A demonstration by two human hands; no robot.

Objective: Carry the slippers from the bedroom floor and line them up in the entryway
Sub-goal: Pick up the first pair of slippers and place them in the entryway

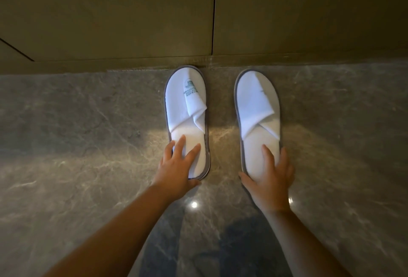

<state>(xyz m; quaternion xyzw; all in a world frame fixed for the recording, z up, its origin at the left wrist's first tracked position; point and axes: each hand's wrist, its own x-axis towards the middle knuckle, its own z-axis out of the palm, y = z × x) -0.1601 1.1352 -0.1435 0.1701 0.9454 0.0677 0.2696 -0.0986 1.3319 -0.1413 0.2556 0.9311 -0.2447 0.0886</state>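
Two white cloth slippers with grey soles lie side by side on the marble floor, toes toward the wall. The left slipper (186, 109) carries a green printed logo and its toe touches the wall base. The right slipper (257, 111) lies a hand's width to its right, toe slightly short of the wall. My left hand (180, 163) rests flat on the left slipper's heel, fingers spread. My right hand (270, 179) cups the right slipper's heel, thumb at its left edge and fingers over the insole.
A tan panelled wall (132, 11) with a vertical seam (213, 11) rises straight ahead. The glossy grey-brown marble floor (88, 144) spreads left and right of the slippers. A ceiling light's reflection (194, 204) glints between my forearms.
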